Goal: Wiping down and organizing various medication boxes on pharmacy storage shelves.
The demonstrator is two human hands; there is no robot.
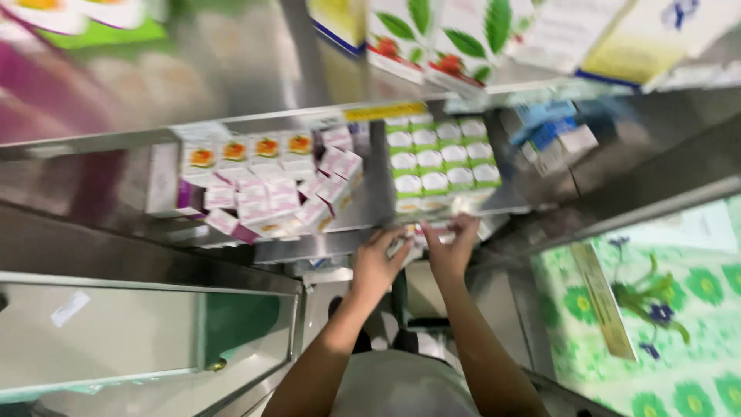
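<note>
Two bare forearms reach up from six o'clock. The left hand (376,265) and right hand (454,245) meet at centre, fingers curled around small boxes (407,243) at the metal shelf (309,247) edge; blur hides the exact grip. Beyond, at twelve o'clock, stand green-and-white boxes (436,161); at ten o'clock, pink-and-white boxes (270,185) lie jumbled.

A small white box (407,245), blurred, is pinched between both hands at the front lip of the steel shelf (324,245), just below the stacked green-and-white boxes (440,162); its lettering and exact tilt cannot be made out
</note>
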